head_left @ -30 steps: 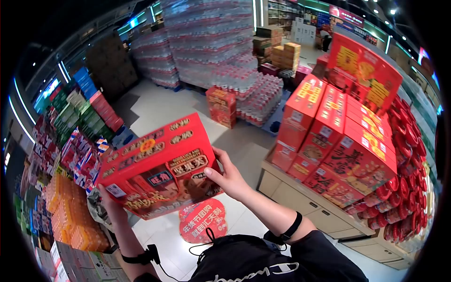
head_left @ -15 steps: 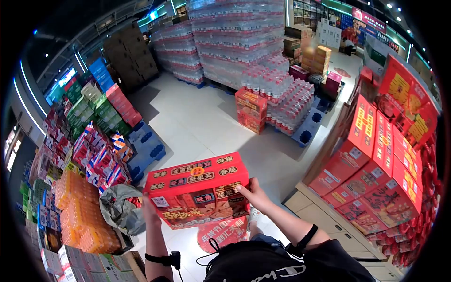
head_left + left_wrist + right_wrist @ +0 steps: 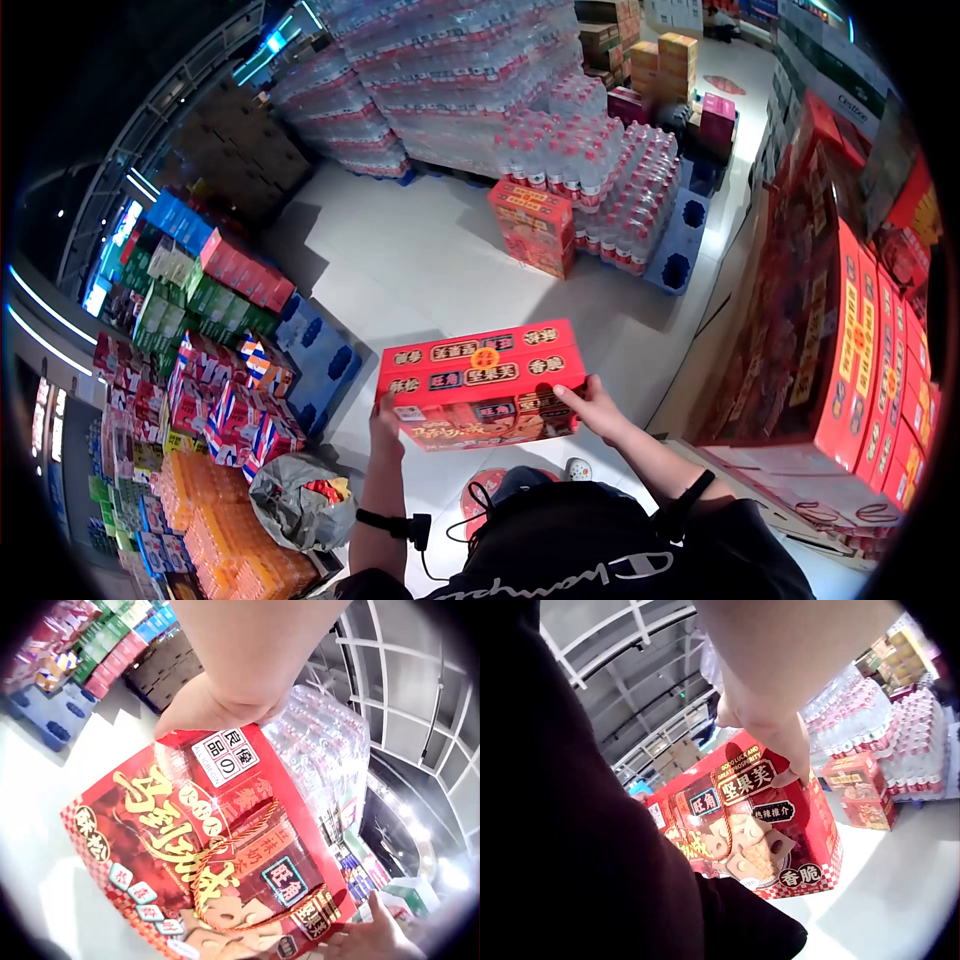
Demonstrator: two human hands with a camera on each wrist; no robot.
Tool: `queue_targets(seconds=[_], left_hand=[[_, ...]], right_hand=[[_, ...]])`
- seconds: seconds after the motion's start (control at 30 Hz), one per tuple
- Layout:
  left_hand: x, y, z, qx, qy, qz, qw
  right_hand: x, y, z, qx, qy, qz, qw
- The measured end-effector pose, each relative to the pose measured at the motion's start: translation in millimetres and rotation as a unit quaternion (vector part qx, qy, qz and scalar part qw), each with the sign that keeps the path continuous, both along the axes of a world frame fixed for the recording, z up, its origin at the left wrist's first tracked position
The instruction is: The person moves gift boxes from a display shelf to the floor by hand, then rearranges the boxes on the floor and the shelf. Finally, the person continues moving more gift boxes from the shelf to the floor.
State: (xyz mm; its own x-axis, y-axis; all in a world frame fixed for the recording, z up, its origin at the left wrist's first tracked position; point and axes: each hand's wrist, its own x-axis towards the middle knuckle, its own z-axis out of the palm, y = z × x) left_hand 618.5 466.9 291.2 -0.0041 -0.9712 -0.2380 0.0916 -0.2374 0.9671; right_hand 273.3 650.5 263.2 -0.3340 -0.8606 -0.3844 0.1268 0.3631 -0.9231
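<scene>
Lowered and levelled since earlier, the red gift box (held flat) is gripped at its ends by left hand and right hand

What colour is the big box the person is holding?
The gift box is bright red with gold and white lettering and a gold cord; the left wrist view shows it best.

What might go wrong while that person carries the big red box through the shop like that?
The red gift box is held only at its two ends by the left hand and right hand, so it might slip. It also hides the floor ahead, where a grey bag lies by the stacked cartons.
</scene>
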Motion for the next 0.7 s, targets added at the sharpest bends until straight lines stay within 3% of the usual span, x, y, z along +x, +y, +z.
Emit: queue_targets(seconds=[0.03,0.23,0.3,0.37,0.47,0.6,0.7], left_hand=[[-19.4,-23.3,-7.5,0.06,0.008,-0.01,0.998],[-155.0,-136.0,-58.4,0.126,-0.028,-0.151,0.98],[-211.9,-167.5,-59.5,0.148,-0.037,-0.181,0.972],[-256.2,-218.6,-100.8,0.159,-0.026,-0.232,0.959],[-322.4,-265.4,-131.4,0.176,-0.047,-0.282,0.942],[-406.9,-315.5,-127.0,0.17,-0.146,-0.385,0.895],[-468.6,-335.6,-106.6,0.271,-0.209,-0.411,0.845]], right_hand=[[-14.2,-7.5,-10.4,0.001,-0.02,-0.016,1.0],[-97.0,-57.8,-10.3,0.038,-0.045,-0.144,0.988],[-123.1,-78.0,-24.5,0.055,-0.038,-0.194,0.979],[-152.7,-97.7,-43.3,0.111,-0.005,-0.223,0.968],[-195.1,-118.8,-59.8,0.13,-0.034,-0.256,0.957],[-245.3,-146.5,-79.0,0.147,-0.053,-0.334,0.93],[-283.5,-167.4,-108.7,0.173,-0.049,-0.37,0.911]])
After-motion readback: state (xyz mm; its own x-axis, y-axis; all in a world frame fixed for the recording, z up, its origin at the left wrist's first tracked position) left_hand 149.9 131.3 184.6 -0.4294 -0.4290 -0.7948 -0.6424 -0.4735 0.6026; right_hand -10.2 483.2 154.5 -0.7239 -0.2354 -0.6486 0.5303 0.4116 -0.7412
